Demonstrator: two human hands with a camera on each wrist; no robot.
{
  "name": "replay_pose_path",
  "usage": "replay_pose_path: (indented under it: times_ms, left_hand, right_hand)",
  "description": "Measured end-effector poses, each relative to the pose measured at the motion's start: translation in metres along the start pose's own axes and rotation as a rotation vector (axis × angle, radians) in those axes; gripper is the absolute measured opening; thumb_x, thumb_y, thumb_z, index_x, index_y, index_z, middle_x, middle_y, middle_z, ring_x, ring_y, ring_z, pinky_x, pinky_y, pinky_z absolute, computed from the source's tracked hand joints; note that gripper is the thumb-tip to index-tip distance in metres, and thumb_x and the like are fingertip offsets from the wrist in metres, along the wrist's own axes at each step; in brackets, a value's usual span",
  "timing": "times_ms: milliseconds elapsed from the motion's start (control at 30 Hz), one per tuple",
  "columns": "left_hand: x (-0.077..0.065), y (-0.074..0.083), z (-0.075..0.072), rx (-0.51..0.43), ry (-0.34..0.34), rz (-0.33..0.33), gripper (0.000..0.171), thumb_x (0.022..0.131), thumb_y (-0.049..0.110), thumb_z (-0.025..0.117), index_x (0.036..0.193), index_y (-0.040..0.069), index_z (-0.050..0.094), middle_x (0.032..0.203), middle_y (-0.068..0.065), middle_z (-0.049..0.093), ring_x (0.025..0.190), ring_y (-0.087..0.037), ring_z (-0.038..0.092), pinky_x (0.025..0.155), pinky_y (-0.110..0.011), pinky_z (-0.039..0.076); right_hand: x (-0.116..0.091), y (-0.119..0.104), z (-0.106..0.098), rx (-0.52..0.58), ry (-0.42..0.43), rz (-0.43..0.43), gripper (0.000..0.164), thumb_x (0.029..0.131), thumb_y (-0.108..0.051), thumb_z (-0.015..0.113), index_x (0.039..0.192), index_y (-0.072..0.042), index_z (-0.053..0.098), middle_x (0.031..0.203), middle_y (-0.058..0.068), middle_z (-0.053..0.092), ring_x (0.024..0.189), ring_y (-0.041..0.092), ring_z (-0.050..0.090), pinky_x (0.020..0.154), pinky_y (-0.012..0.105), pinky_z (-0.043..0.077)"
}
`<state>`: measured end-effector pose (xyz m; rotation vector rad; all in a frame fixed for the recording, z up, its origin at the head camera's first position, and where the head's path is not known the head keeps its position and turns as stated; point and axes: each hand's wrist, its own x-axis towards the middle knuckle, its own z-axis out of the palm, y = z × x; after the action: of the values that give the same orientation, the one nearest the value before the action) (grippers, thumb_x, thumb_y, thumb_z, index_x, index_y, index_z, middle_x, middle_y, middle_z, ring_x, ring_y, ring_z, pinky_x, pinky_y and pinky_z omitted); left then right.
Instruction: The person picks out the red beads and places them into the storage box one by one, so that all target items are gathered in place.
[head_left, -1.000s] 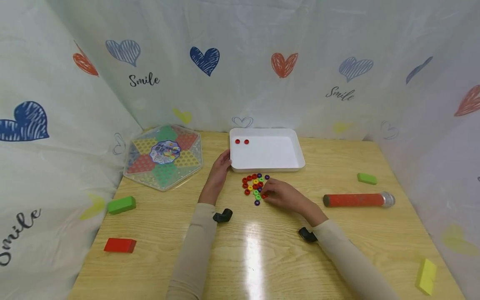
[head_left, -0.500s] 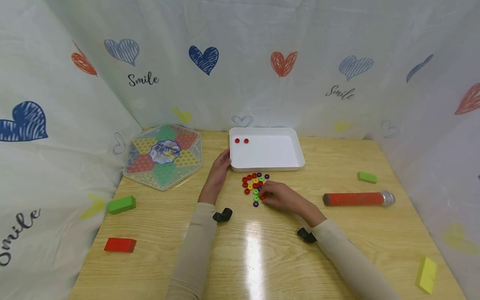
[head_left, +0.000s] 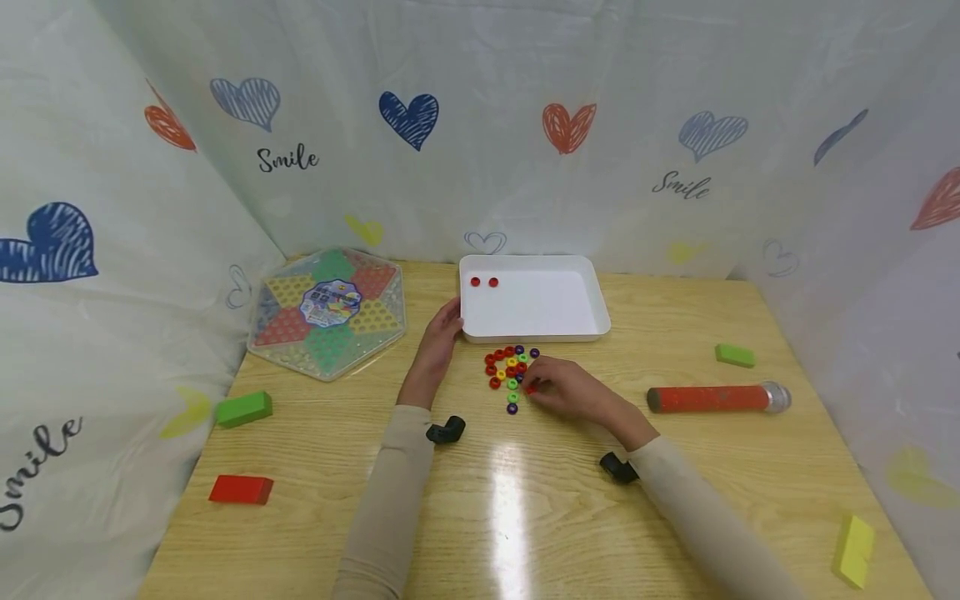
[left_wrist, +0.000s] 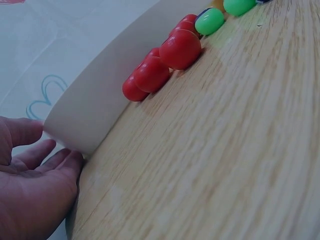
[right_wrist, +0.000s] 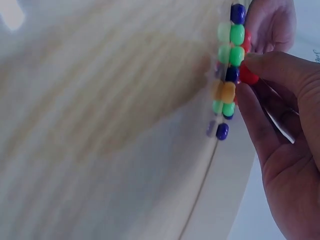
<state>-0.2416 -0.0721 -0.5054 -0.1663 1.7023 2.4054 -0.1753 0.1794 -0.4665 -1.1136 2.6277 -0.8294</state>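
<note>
My right hand [head_left: 566, 387] pinches a red bead [head_left: 531, 389] between thumb and fingers at the right edge of a small heap of beads. In the right wrist view that red bead [right_wrist: 248, 74] shows between thumb and forefinger. Red, green, yellow and dark purple ring beads [head_left: 512, 384] lie on the table in front of a white tray [head_left: 536, 339]. Two red beads [head_left: 483, 282] sit inside the tray's far left corner. My left hand [head_left: 435, 350] touches the tray's left side near its front corner, its fingers extended against the wall [left_wrist: 90, 107].
A hexagonal Chinese checkers board [head_left: 327, 315] lies left of the tray. A red flashlight [head_left: 716, 398] is at the right. Blocks stand around: green [head_left: 243, 410], red [head_left: 240, 490], another green [head_left: 734, 356] and yellow [head_left: 853, 552]. A printed curtain [head_left: 480, 167] encloses the wooden table.
The right hand first drew slightly nearer with the red bead, then shifted a little right and away. A purple bead at the heap's near end moved slightly. The left hand kept its place.
</note>
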Motion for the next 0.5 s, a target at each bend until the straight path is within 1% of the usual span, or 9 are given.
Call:
replay_pose_path:
  times_ms: [100,233,333,500]
  left_hand:
    - [0.000,0.000,0.000,-0.001,0.003,0.002,0.049,0.102,0.003,0.040,0.150,0.009,0.034,0.155,-0.008,0.031,0.143,-0.016,0.027,0.118,-0.032,0.024]
    - [0.000,0.000,0.001,0.004,0.002,0.002,0.048,0.102,0.004,0.040,0.149,0.010,0.034,0.155,-0.008,0.032,0.143,-0.016,0.028,0.117,-0.032,0.025]
    - [0.000,0.000,0.002,0.001,0.002,0.003,0.048,0.102,0.004,0.040,0.149,0.009,0.034,0.155,-0.008,0.032,0.143,-0.016,0.027,0.117,-0.032,0.025]
    - [0.000,-0.001,0.002,-0.005,0.009,0.001,0.047,0.102,0.004,0.041,0.149,0.009,0.035,0.155,-0.008,0.033,0.143,-0.016,0.028,0.117,-0.032,0.025]
  right_hand:
    - [0.001,0.002,-0.008,0.007,0.008,0.034,0.014,0.087,-0.008,0.069,0.101,-0.011,0.069,0.103,-0.003,0.065,0.093,0.011,0.059,0.081,0.031,0.053]
    - [0.002,0.010,-0.020,0.074,0.040,0.078,0.016,0.088,-0.003,0.068,0.103,-0.008,0.069,0.103,0.000,0.065,0.096,0.014,0.062,0.083,0.031,0.056]
    - [0.004,0.016,-0.029,0.130,0.074,0.079,0.016,0.088,-0.002,0.067,0.104,-0.005,0.068,0.105,0.002,0.065,0.100,0.017,0.063,0.084,0.031,0.057]
    - [0.011,0.025,-0.043,0.192,0.128,0.089,0.018,0.087,-0.001,0.068,0.105,-0.003,0.067,0.104,0.004,0.064,0.100,0.020,0.063,0.083,0.031,0.057]
